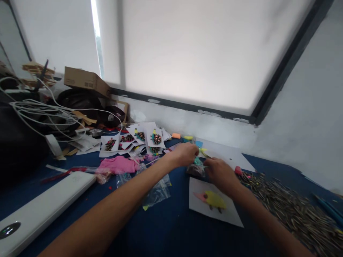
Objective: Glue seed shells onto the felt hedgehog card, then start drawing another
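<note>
A small clear plastic bag (196,170) with teal and dark brown lumps in it is between my hands. My left hand (188,154) is closed above it, fingers curled down by the teal lump (197,161); what they pinch is hidden. From the right, my right hand (220,174) closes its fingertips at the bag's edge. A thin pale strip (205,154) shows just above these fingertips, too blurred to name. Nearer to me lies a white card (230,216) bearing a hedgehog shape (215,200) with a yellow body, pink snout and brown feet.
A heap of thin dark sticks (292,207) covers the right side. Cards with stick-covered hedgehogs (156,138) lie at the back left. Pink material (119,165), clear bags (158,191) and a long white device (48,210) lie left. White cables (40,107) and a cardboard box (85,81) stand behind.
</note>
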`<state>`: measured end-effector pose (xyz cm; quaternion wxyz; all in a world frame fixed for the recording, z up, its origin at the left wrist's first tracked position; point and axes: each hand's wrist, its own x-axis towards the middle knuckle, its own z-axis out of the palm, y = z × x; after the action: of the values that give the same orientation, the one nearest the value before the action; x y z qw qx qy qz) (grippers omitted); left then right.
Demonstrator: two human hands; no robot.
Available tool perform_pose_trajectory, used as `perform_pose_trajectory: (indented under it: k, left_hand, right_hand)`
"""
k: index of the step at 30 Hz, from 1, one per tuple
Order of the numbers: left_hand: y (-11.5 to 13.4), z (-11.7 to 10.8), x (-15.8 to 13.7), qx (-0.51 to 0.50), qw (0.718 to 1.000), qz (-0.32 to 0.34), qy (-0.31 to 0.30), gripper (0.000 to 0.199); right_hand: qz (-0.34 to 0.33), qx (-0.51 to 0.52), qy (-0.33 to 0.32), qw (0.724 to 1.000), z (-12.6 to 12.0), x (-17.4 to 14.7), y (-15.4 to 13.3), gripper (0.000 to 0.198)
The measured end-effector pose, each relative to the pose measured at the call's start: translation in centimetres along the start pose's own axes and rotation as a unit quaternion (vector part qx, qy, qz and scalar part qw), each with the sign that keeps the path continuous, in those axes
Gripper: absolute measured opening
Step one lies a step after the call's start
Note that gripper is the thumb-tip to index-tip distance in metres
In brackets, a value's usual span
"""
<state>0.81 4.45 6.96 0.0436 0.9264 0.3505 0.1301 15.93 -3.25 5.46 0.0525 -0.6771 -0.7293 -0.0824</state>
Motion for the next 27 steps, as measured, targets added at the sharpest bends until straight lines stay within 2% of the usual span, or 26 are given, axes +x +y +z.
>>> perform_pose_trajectory:
  k: [4,7,11,17,27]
  left_hand:
    - [0.8,1.9,0.0,-0.018,0.993,0.065,-0.101,0.035]
    - [0.8,3.0,0.0,-0.024,0.992,0.062,-0.108,0.035]
    - [0.7,3.9,0.0,-0.019,0.995,0.051,-0.086,0.034]
    - [0.6,5.4,0.4,-0.002,0.997,0.064,-0.033,0.024]
    - [0.3,6.2,0.6,-0.015,0.998,0.056,-0.014,0.027]
  right_hand:
    - [0.094,-0.048,-0.025,0.994,-0.5,0.9,5.2,0.029]
    - [0.116,-0.062,-0.056,0.99,-0.3,0.9,7.0,0.026]
    - [0.126,-0.08,-0.085,0.985,0.6,0.7,6.4,0.025]
    - [0.123,-0.117,-0.09,0.981,1.1,0.6,4.9,0.029]
    - [0.088,-0.146,-0.087,0.981,1.5,0.7,4.1,0.031]
